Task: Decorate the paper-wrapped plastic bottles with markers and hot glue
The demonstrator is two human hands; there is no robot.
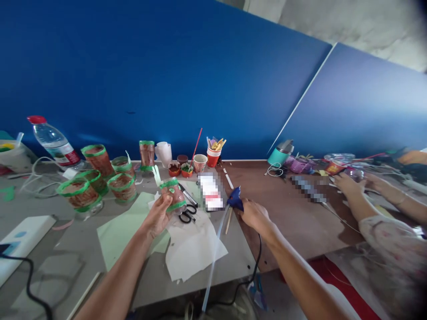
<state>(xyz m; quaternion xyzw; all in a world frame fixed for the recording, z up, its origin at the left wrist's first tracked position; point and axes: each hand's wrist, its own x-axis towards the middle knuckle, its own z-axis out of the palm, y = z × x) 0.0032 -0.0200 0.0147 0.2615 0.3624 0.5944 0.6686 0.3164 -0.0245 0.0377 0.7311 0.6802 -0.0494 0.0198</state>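
My left hand (160, 214) is wrapped round a small brown-painted plastic cup with green bands (175, 202), tilted on its side. Pale green strips (156, 175) rise just behind it. In my right hand (256, 215) is a blue hot glue gun (235, 198), with a long translucent glue stick (215, 253) trailing from it toward the table's front edge. The two hands are apart, with a phone (211, 191) lying between and beyond them. Black-handled scissors (187, 214) lie beside the cup, partly covered by it.
Several brown-and-green cups (80, 195) stand at the left, near a water bottle (55, 144). Cut white paper (193, 249) and green paper (115, 238) lie in front. Paint cups and a cup of sticks (214, 156) line the blue partition. Another person's hands (350, 183) work at the right.
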